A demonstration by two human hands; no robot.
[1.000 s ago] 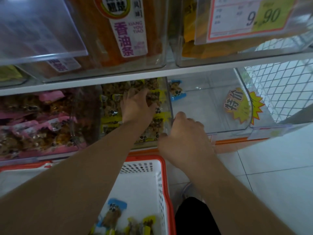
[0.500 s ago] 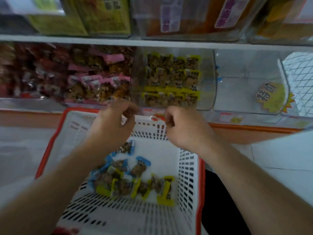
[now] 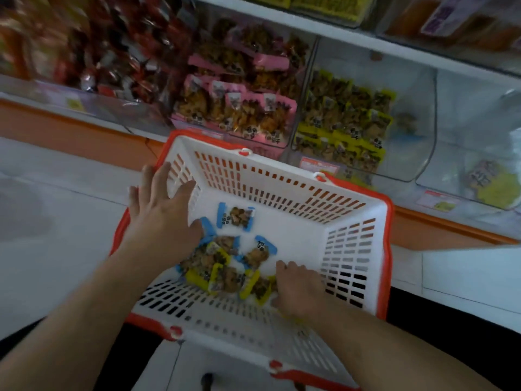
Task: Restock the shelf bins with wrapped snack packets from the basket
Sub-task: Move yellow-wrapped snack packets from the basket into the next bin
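A white basket with a red rim (image 3: 282, 190) sits on the floor below the shelf. A small heap of wrapped snack packets (image 3: 222, 266), blue-edged and yellow-edged, lies on its bottom, and one blue-edged packet (image 3: 235, 217) lies apart behind the heap. My left hand (image 3: 160, 210) hovers with fingers spread over the basket's left wall, its thumb near the heap. My right hand (image 3: 296, 286) is down in the basket, fingers curled round a yellow-edged packet (image 3: 263, 290) at the heap's right end. The clear shelf bin of yellow-edged packets (image 3: 346, 122) stands behind the basket.
A bin of pink-edged packets (image 3: 239, 108) sits left of the yellow bin, with red-wrapped snacks (image 3: 98, 52) further left. A nearly bare clear bin (image 3: 465, 131) with a yellow star sticker is at the right. An orange plinth (image 3: 70, 131) runs under the shelf. White tiled floor surrounds the basket.
Both hands have come away from the yellow bin and dropped to the basket. My right hand now grips a packet; my left hand has spread open. The view has tilted down.
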